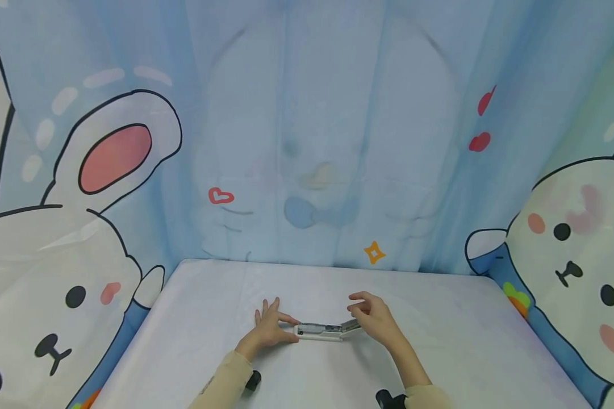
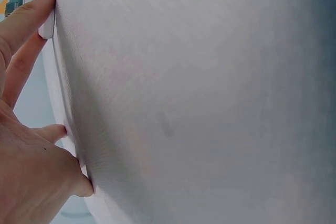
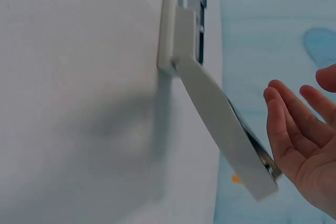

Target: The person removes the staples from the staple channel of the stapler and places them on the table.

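Well, a slim white hinged device lies lengthwise near the middle of the table, its small markings, if any, too tiny to read. Its long body has a plain pale casing with a grey and dark channel along the upper side, and at its right end a hinged arm stands up at a slant, smooth and white outside, with a metallic glint at the inner tip. The left hand pinches the body's left end between thumb and forefinger, other fingers spread. The right hand, well apart from the left, has its fingers loosely bent beside the raised arm's tip; whether it touches there I cannot tell. Beige sleeves cover the forearms, the left one bearing a small dark mark that is illegible. Black pieces sit at both wrists. Behind the white tabletop hangs a blue curtain printed with rabbits, red hearts and an orange star.
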Action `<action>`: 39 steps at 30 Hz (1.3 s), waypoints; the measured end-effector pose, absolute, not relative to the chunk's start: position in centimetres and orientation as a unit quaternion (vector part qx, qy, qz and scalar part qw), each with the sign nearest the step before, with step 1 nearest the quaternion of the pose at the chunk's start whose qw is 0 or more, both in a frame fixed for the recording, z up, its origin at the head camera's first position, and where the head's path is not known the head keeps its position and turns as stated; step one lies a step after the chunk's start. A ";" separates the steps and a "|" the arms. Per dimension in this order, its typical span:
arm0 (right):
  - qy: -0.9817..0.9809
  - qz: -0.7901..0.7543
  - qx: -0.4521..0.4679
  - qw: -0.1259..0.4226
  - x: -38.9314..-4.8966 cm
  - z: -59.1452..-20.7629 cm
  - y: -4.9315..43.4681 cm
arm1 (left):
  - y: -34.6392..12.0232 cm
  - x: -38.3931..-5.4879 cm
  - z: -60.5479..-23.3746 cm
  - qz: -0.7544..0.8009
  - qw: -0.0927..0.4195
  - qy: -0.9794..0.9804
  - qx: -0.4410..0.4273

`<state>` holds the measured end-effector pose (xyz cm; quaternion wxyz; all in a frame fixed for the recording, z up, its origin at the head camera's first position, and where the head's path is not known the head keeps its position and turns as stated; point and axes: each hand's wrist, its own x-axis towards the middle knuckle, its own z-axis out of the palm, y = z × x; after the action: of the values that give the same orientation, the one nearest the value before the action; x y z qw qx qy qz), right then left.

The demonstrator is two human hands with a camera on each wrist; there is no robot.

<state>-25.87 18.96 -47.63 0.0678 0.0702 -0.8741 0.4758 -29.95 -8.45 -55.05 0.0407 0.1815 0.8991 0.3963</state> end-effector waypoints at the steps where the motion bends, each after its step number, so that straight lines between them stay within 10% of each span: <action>1: -0.873 0.479 0.066 0.058 -25.9 -47.8 18.5 | -8.5 -30.0 -55.1 0.397 0.039 0.899 0.182; 39: -0.900 0.431 0.045 0.037 -26.4 -50.0 13.9 | -8.4 -29.7 -54.7 0.397 0.037 0.900 0.177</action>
<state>-26.39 13.85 -49.97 0.0368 0.0452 -0.9005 0.4310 -29.70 -8.40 -54.70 0.0371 0.1768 0.8997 0.3973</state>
